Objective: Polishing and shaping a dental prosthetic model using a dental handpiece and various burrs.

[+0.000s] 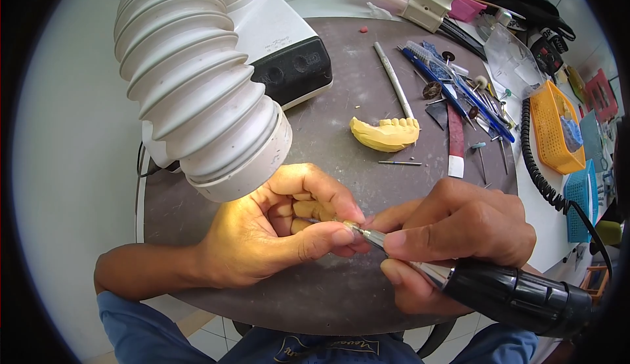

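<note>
Between the thumb and fingertips of my left hand is a small yellowish dental piece, mostly hidden by the fingers. My right hand grips a black and silver rotary handpiece like a pen. The handpiece's thin tip points left and meets the piece, or comes very near it. Both hands are close together over the dark work table, with the fingertips almost touching. Beyond them lies a yellow plaster dental model with a row of teeth. A thin bur rests just in front of the model.
A ribbed white suction hose hangs over my left hand from the upper left, beside a white and black machine. Burs, discs and blue-handled tools clutter the far right. A coiled black cord passes the yellow basket and blue basket.
</note>
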### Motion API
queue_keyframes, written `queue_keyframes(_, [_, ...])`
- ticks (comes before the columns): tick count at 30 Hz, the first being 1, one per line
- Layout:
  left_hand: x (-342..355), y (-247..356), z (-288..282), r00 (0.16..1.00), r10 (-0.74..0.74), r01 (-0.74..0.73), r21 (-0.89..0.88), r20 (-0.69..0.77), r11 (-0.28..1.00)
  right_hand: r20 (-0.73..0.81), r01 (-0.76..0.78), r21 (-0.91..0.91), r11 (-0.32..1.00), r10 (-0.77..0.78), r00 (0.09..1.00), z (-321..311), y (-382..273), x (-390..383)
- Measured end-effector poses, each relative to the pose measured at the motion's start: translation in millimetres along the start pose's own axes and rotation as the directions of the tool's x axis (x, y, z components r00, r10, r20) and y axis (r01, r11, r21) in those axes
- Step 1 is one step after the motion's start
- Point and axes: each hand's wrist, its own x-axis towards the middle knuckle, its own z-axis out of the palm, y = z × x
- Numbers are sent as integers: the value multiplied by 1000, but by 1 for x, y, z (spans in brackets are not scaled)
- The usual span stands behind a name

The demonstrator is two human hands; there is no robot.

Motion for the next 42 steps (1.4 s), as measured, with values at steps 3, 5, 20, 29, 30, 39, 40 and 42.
queue_keyframes(3, [-1, 0, 0, 1000, -5, 5, 8, -8, 1000, 6, 10, -5, 1000, -10, 1000, 0, 2, 1])
queue_keyframes(5, [0, -1, 0, 1000, -3, 3, 6, -5, 1000, 4, 25, -8, 1000, -25, 1000, 0, 2, 2])
queue_keyframes(20, [3, -4, -1, 999, 49, -49, -12, 10, 999, -22, 38, -13, 999, -38, 999, -1, 2, 3])
queue_keyframes(29, [5, -11, -7, 993, 107, -106, -13, 48, 994, -73, 52, 45, 998, -49, 996, -2, 4, -4])
queue_keyframes(30, [7, -11, -9, 989, 95, -91, -35, 115, 995, -106, 42, 58, 997, -36, 994, -3, 2, -8])
queue_keyframes(39, [4, -13, -3, 997, 77, -77, 74, 10, 994, -243, -560, 394, 728, 671, 701, -25, -16, -6])
queue_keyframes(40, [3, -13, 2, 994, 113, -111, 161, 1, 981, -282, -573, 431, 697, 707, 649, -33, -16, -11])
queue_keyframes(42, [-2, -8, -3, 989, 144, -147, 193, 29, 970, -286, -507, 497, 704, 685, 670, -50, -17, -16])
